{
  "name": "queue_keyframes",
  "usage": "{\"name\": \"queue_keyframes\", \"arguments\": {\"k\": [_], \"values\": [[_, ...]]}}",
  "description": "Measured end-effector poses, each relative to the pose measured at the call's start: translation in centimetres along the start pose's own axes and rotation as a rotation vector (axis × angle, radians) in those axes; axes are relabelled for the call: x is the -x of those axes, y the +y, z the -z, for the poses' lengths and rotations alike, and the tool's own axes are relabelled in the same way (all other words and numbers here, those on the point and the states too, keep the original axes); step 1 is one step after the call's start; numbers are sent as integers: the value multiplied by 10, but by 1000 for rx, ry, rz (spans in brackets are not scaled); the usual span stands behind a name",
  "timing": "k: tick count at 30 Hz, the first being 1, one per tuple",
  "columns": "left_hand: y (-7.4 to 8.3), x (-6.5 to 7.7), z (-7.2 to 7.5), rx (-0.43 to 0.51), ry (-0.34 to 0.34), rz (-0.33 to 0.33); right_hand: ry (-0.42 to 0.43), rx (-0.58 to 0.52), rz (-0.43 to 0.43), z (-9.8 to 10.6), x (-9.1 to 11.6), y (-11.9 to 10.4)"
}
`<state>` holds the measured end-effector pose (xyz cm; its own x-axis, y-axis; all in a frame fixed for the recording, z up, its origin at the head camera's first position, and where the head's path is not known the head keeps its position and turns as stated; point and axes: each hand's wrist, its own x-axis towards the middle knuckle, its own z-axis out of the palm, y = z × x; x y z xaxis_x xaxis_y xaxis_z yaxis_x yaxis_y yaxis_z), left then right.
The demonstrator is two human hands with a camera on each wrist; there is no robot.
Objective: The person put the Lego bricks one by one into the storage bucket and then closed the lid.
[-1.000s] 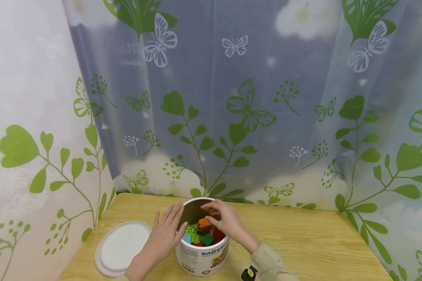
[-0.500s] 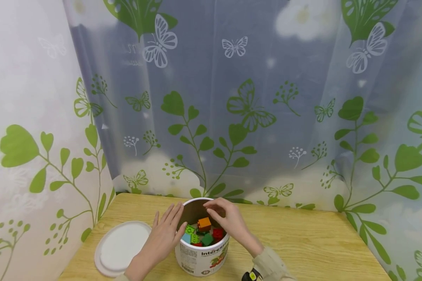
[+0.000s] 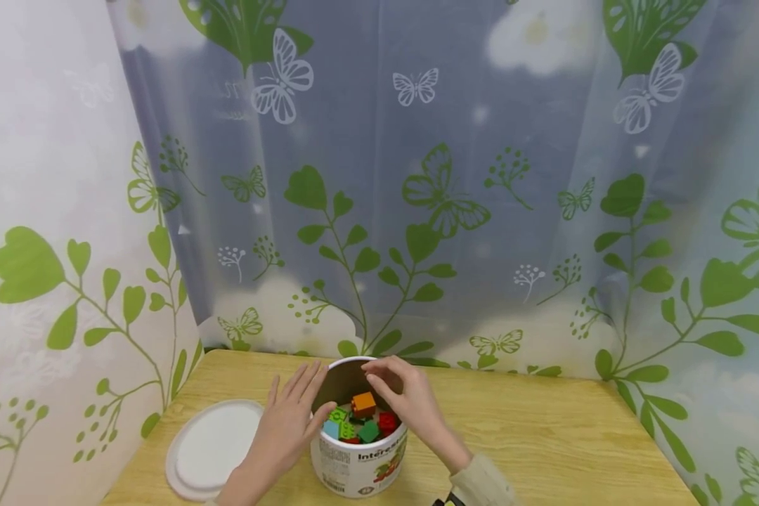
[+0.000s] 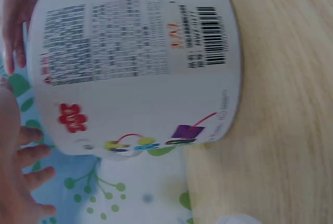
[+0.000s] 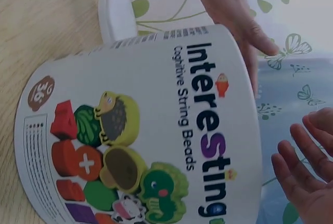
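Observation:
A white round tub (image 3: 348, 467) printed "Interesting" stands upright on the table. Inside it lie an orange block (image 3: 363, 404), a dark green block (image 3: 369, 431), a red block (image 3: 388, 422), light green blocks (image 3: 346, 429) and a light blue block (image 3: 331, 429). At the tub's left rim, my left hand (image 3: 289, 422) has its fingers straight and spread. My right hand (image 3: 411, 400) bends loosely over the right rim, thumb and fingers apart with nothing between them. In the right wrist view the right hand's fingers (image 5: 296, 161) hang beyond the tub's rim, empty.
A white round lid (image 3: 211, 450) lies on the wooden table (image 3: 544, 443), left of the tub. Behind the table hangs a blue curtain (image 3: 354, 295) with leaves and butterflies. The dark edge of a wrist device (image 3: 448, 500) shows by the right sleeve.
My right hand has drawn back slightly from above the orange block towards the right rim, uncovering more of the red block. The left hand stays at the rim; the head view has shifted slightly.

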<state>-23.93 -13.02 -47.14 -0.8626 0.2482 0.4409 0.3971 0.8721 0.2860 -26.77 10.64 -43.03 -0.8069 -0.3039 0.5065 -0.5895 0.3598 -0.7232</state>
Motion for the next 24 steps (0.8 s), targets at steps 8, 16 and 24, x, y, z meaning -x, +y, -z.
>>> {"name": "queue_keyframes", "arguments": {"k": [8,16,24], "values": [[-9,5,28,205,217,-66,-13,-88,-45,-11,2,-15],[-37,12,53,361,148,72,-72,-252,-69,-35,1,-33],[-89,28,63,401,114,230,-185,-290,-79,-78,3,-50]]}}
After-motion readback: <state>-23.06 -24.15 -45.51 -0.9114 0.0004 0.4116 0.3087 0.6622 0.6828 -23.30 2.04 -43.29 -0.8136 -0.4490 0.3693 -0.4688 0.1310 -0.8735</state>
